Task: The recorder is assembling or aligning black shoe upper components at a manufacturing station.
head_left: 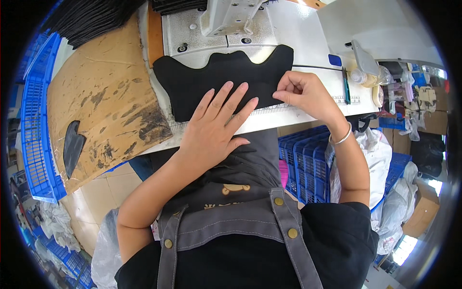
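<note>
A black fabric piece with a wavy far edge lies flat on the white work table. My left hand rests on it with fingers spread, the fingertips pressing its near middle and the thumb off its near edge. At the right side of the piece, my right hand is closed, thumb and index finger pinched at the fabric's edge. A printed ruler strip runs along the table's front, partly covered by the fabric and my left hand.
Beyond the fabric stands a white sewing machine. At left, a stained cardboard sheet bears a small black cut piece, beside a blue crate. A pen and a tape roll lie at right; blue crates stand below.
</note>
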